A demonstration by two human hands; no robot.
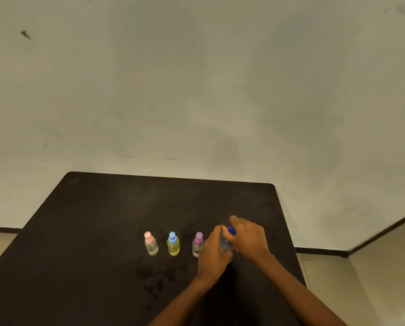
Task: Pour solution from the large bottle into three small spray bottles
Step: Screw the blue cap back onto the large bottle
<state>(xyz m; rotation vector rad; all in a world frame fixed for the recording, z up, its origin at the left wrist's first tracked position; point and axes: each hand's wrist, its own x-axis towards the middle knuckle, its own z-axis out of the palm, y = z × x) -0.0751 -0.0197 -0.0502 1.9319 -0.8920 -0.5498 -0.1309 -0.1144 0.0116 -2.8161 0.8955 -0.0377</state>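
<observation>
The left hand wraps around the body of the large bottle, holding it upright on the table. The right hand comes over the top, its fingers curled around the blue cap. The step looks like twisting that cap, though the hands hide too much to tell whether it is going on or coming off.

To do it well, the left hand should hold the clear body firmly without squeezing, since a soft bottle could push liquid out at the neck. The right hand should turn the cap square to the thread.

Just left of the left hand stands the purple-topped spray bottle, close enough for a knuckle to knock it over. Further left are the blue-topped spray bottle, which holds yellow liquid, and the pink-topped spray bottle. All three are upright with their tops on. Dark spots mark the table in front of them, probably spills, so the surface may be slippery.
</observation>
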